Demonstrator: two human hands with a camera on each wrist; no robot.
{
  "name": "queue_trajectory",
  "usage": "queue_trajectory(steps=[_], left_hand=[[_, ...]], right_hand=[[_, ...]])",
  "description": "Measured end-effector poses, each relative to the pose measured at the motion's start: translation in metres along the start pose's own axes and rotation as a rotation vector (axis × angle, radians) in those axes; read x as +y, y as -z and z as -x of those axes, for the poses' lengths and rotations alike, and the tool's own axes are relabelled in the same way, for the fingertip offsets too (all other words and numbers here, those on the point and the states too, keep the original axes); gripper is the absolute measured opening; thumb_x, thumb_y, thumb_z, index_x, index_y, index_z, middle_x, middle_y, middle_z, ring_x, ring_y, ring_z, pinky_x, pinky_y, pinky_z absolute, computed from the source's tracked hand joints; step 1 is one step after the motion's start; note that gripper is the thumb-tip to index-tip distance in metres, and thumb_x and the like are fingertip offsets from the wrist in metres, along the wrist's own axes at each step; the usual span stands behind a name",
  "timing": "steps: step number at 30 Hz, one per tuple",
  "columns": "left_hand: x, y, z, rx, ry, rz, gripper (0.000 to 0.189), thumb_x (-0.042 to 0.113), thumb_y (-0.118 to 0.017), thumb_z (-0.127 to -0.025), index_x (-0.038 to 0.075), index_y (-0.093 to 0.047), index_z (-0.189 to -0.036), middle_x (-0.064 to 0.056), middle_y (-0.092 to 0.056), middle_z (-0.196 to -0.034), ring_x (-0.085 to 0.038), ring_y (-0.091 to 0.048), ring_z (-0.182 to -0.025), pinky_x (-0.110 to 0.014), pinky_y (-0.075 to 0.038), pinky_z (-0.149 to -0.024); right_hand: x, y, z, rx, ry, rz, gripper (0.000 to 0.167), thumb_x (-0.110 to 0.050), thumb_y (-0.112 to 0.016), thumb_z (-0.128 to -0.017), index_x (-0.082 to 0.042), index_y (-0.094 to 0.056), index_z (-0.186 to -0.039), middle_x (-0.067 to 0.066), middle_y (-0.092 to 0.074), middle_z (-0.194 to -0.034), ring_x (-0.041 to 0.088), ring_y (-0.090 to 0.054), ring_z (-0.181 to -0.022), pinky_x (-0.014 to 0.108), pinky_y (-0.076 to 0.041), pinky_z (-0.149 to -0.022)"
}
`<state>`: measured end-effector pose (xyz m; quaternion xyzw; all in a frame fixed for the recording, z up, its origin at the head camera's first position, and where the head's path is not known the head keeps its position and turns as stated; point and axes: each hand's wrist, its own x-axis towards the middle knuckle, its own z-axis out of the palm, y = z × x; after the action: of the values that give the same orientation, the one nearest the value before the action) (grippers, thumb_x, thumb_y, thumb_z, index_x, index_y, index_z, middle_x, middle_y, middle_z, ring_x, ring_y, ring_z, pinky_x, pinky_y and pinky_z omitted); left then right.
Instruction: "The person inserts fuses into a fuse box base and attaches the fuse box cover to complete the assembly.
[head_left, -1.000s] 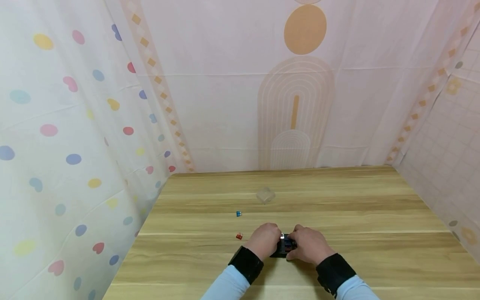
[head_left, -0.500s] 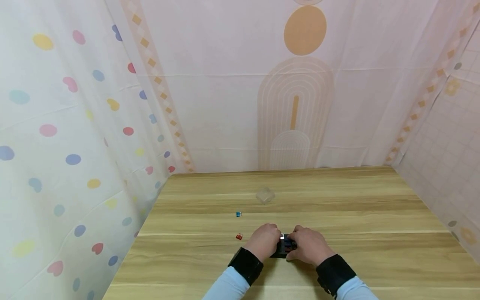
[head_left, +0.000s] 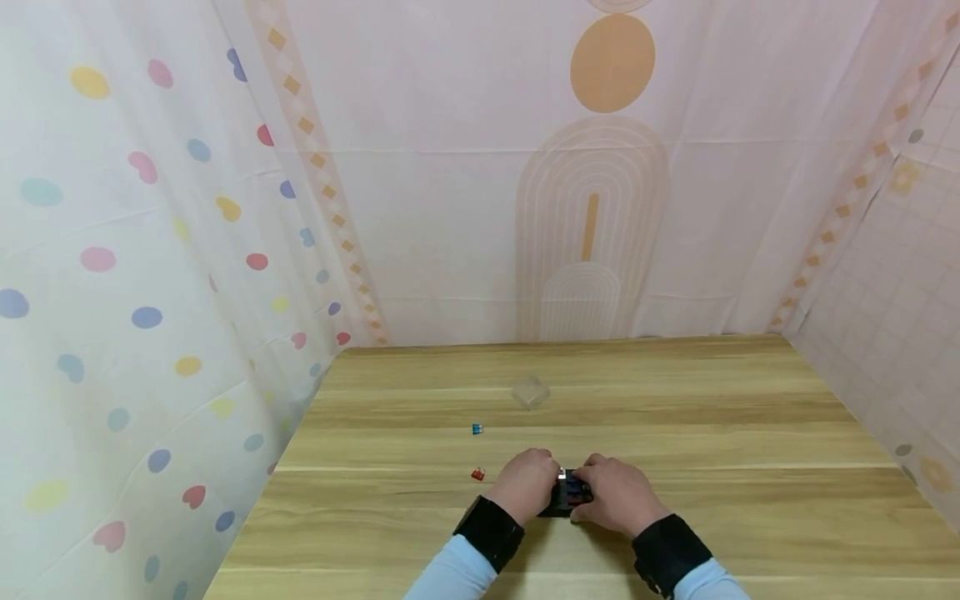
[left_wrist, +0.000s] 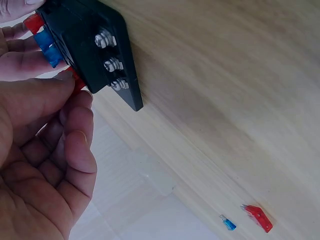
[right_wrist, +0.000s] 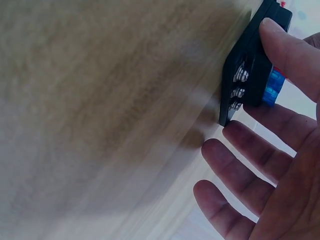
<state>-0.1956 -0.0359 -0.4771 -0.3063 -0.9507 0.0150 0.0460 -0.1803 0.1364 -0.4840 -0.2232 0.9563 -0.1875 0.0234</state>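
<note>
A black fuse block (head_left: 564, 497) with a row of blade fuses along its top lies on the table between both hands. My left hand (head_left: 527, 483) pinches a red blade fuse (left_wrist: 78, 83) between thumb and index finger at one end of the row. Beside that fuse, blue fuses (left_wrist: 47, 48) and another red fuse (left_wrist: 33, 22) sit in the block. My right hand (head_left: 618, 493) grips the block, thumb on one side and index finger at its end, the other fingers spread. Silver screw terminals (right_wrist: 241, 74) line the block's side.
On the table (head_left: 750, 433), left of the hands, lie a loose red blade fuse (head_left: 478, 473) and, farther back, a loose blue one (head_left: 477, 429). A small clear plastic piece (head_left: 531, 392) lies beyond them. Patterned curtains (head_left: 450, 208) stand behind and at the sides.
</note>
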Motion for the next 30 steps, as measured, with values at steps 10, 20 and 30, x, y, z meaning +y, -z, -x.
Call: queue_trajectory(steps=[10, 20, 30], left_hand=[[-0.002, -0.001, 0.004, 0.041, 0.003, 0.023, 0.005, 0.015, -0.078, -0.085, 0.012, -0.074, -0.084, 0.003, -0.061, -0.077, -0.007, -0.057, -0.07, -0.021, -0.05, -0.066], [-0.009, 0.002, 0.008, 0.065, 0.05, 0.068, 0.011, 0.025, -0.077, -0.088, 0.014, -0.074, -0.086, 0.005, -0.058, -0.075, -0.007, -0.054, -0.066, -0.022, -0.047, -0.06], [-0.024, 0.005, 0.017, 0.086, 0.131, 0.072, 0.017, 0.027, -0.077, -0.087, 0.012, -0.077, -0.095, 0.001, -0.063, -0.082, -0.014, -0.061, -0.075, -0.026, -0.051, -0.063]], right_hand=[[0.0, -0.001, 0.001, 0.013, -0.001, -0.028, 0.057, -0.028, -0.091, -0.069, -0.003, -0.069, -0.114, 0.008, -0.062, -0.102, 0.024, -0.059, -0.086, 0.046, -0.051, -0.076], [0.0, 0.0, 0.002, -0.001, -0.035, -0.039, 0.064, -0.033, -0.091, -0.068, -0.001, -0.068, -0.119, 0.009, -0.061, -0.107, 0.024, -0.06, -0.09, 0.046, -0.051, -0.079], [0.0, 0.007, 0.004, -0.02, -0.108, -0.022, 0.071, -0.041, -0.09, -0.067, -0.002, -0.067, -0.122, 0.008, -0.063, -0.11, 0.024, -0.061, -0.095, 0.047, -0.051, -0.083]])
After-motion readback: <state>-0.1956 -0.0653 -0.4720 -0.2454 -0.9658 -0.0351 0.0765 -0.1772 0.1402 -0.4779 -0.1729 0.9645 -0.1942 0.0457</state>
